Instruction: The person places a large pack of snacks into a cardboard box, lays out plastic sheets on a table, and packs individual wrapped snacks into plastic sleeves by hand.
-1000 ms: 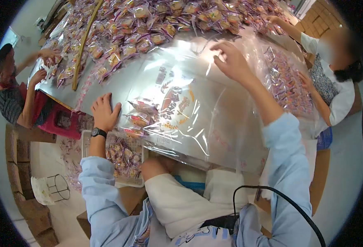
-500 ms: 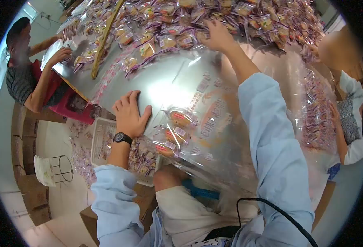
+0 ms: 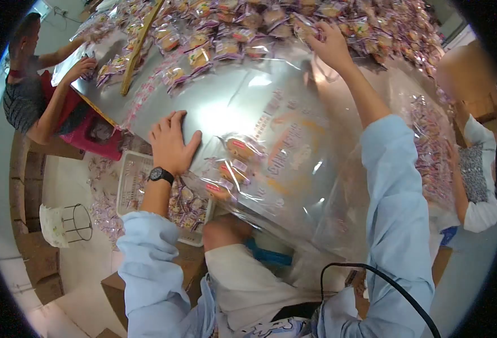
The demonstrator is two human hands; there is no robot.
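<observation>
your left hand [image 3: 172, 143] lay flat and open beside the clear bag [image 3: 293, 152], seemingly to steady it. beyond the bag, your right hand [image 3: 314, 32] curled at a wrapped packet [image 3: 303, 27]; whether it gripped, i could not tell. three packets [image 3: 233, 170] lay along the bag's left side, perhaps lined up for neatness. the shiny surface [image 3: 203, 98] carried a packet pile [image 3: 367, 34] beyond the bag; left of the bag, lower down, stood a white crate [image 3: 130, 181], and a person [image 3: 40, 104] sat farther left.
</observation>
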